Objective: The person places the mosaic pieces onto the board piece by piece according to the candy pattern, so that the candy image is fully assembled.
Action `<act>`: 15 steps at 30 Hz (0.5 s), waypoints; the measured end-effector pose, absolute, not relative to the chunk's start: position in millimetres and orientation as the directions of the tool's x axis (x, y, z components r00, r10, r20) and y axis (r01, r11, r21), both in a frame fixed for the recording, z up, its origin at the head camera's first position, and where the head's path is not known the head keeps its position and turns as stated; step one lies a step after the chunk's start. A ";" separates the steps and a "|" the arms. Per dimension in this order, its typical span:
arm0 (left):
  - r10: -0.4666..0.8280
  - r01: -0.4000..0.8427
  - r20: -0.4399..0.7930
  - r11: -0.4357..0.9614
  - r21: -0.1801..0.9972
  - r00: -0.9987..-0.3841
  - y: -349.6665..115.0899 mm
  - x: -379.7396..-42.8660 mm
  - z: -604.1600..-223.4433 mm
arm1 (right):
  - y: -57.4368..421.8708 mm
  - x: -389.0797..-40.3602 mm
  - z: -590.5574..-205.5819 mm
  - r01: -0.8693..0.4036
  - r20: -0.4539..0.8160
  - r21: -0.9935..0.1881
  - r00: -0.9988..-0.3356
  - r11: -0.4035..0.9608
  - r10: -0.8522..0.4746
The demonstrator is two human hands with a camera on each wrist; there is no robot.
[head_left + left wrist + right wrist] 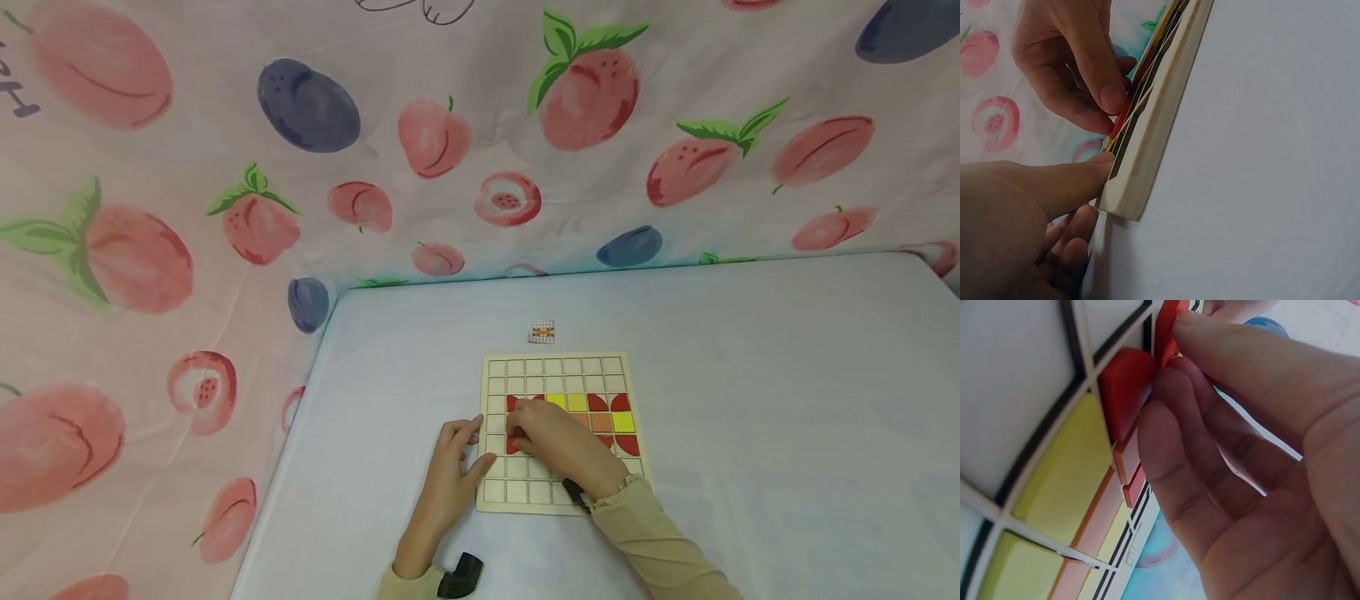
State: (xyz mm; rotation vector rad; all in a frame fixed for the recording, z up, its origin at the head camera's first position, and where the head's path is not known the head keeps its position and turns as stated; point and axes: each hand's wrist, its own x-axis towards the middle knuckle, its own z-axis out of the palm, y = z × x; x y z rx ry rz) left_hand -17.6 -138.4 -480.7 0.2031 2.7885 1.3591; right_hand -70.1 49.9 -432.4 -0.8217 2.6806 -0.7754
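Note:
A square wooden grid board [517, 495] lies on the table, a band of coloured tiles across its middle. My right hand [558, 437] reaches over the band's left end. In the right wrist view its thumb and fingertips pinch a red tile [1167, 330] at the grid, beside another red tile [1125, 387]. Yellow tiles [1063, 481] sit in nearby cells. At the board's left edge is my left hand [447, 483], fingers relaxed, its thumb [1079, 181] resting on the wooden rim in the left wrist view. The right palm covers several middle cells in the head view.
A small printed pattern card [542, 332] lies just beyond the board on the white table [765, 400]. Fruit-print cloth [450, 217] rises behind the table and along its left side. A black strap [461, 577] shows at the left wrist.

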 end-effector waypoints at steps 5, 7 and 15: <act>0.136 0.106 0.028 0.608 0.787 -0.990 -139.0 -18.0 -479.9 | 51.4 -69.2 -431.9 -0.467 -0.049 -0.562 -0.805 0.683 -0.591; 0.132 0.103 0.029 0.601 0.793 -0.991 -139.1 -18.3 -479.2 | 51.9 -69.4 -431.4 -0.467 -0.047 -0.572 -0.802 0.674 -0.595; 0.052 0.073 0.053 0.589 0.805 -0.997 -137.8 -17.9 -472.3 | 53.9 -66.9 -424.7 -0.524 0.018 -0.559 -0.783 0.643 -0.622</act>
